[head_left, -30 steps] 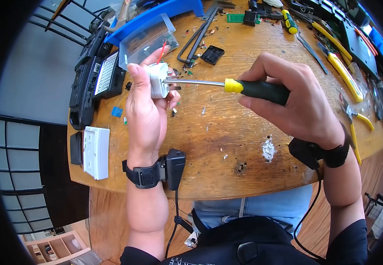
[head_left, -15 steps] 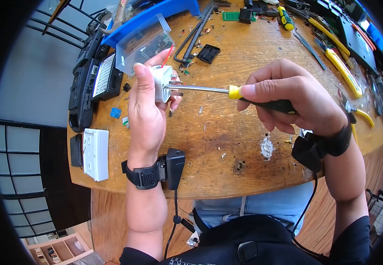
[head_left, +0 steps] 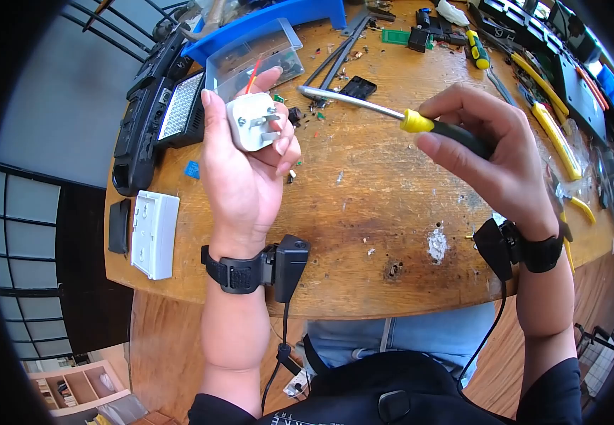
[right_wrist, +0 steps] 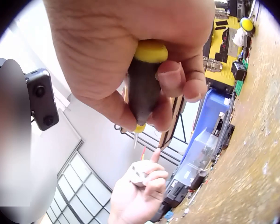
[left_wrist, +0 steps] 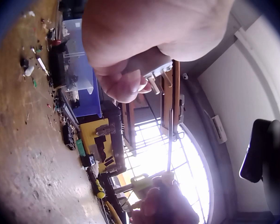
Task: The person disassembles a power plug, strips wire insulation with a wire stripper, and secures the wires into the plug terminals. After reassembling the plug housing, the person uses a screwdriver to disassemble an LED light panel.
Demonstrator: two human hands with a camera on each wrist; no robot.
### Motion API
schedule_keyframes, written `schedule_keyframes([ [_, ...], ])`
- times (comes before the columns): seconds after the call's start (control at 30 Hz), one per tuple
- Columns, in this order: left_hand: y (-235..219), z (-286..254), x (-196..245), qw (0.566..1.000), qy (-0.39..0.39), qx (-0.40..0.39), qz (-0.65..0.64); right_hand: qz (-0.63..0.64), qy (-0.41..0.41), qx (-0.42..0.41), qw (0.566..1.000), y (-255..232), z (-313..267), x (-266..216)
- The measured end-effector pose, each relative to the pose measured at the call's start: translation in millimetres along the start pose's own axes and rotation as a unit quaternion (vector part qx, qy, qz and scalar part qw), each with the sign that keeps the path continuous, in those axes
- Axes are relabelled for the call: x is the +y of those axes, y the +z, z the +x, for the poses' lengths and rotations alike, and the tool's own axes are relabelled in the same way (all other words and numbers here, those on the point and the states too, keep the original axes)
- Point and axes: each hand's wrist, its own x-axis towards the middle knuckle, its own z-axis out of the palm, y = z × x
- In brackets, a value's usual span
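Note:
In the head view my left hand (head_left: 239, 177) holds a white plug (head_left: 244, 115) between thumb and fingers. Its metal prongs face up and to the right, a screw shows on its face, and a red wire rises from its top. My right hand (head_left: 509, 159) grips a screwdriver (head_left: 418, 122) with a dark and yellow handle. The steel shaft points left, its tip apart from the plug. From the left wrist, the prongs (left_wrist: 154, 84) stick out beside my fingers. The right wrist view shows the handle (right_wrist: 145, 84) inside my curled fingers.
A clear plastic box (head_left: 271, 60) and a blue tray (head_left: 264, 30) stand behind the left hand. A white plastic housing (head_left: 154, 234) lies at the table's left edge, near an LED lamp (head_left: 181, 110). Pliers (head_left: 576, 205) and other tools line the right side. Small scraps dot the wooden table.
The screwdriver tip has come away from the plug's face and swung up. My left hand has turned the plug so its prongs face the head camera more.

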Motion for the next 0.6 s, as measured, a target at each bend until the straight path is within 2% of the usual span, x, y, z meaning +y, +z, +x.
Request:
schedule_keyframes([
  [0.03, -1.3, 0.8, 1.7, 1.0, 0.001, 0.0, -0.001, -0.001, -0.001, 0.0, 1.0, 1.7, -0.7, 0.3],
  [0.1, -2.2, 1.8, 3.5, 0.995, -0.015, -0.067, -0.071, -0.003, -0.052, 0.015, 0.999, 5.3, -1.4, 2.8],
  [0.4, 14.8, -5.5, 4.1, 0.999, 0.02, -0.042, -0.01, -0.042, -0.104, 0.013, 0.994, 5.7, 0.0, 5.1],
  [0.6, 14.2, -5.8, 3.2, 0.998, 0.022, -0.054, -0.013, -0.046, -0.08, 0.016, 0.996, 5.9, -0.7, 2.9],
])
